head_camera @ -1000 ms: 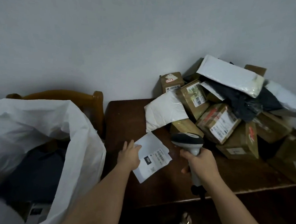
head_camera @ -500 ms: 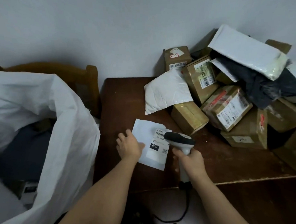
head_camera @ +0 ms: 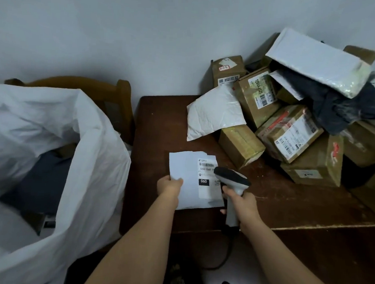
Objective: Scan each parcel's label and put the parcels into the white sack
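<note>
Hidden or unclear: the scanner [head_camera: 232, 181] head covers the right edge of the label [head_camera: 206, 177] on the flat white parcel [head_camera: 191, 181]; only a barcode, "060-068" and a black "060" block read clearly, the smaller print does not. The scanner's cable drops below the table edge into shadow at lower centre. The pile of parcels [head_camera: 292, 117] at upper right runs off the right edge of the frame, and the lower boxes are partly buried under a dark bag and white mailers. Contents of the white sack [head_camera: 72, 157] at left are mostly dark and hard to make out; its lower part is cut off by the frame.

Hands: left hand [head_camera: 169, 186] pinches the flat white parcel at its left edge, thumb on top, fingers curled beneath. Whether the parcel rests on the table or is lifted just above it cannot be told. Right hand [head_camera: 242, 203] is wrapped round the scanner's handle, head tilted toward the label, just beside it.

Surface and room: dark brown wooden table [head_camera: 157, 123], worn, its front edge crossing the lower right of the frame. A wooden chair [head_camera: 119, 95] stands behind the sack, against a plain pale wall [head_camera: 123, 30]. The sack gapes open just left of the table. Light is dim. A foot shows at the bottom centre of the frame, blurred.
</note>
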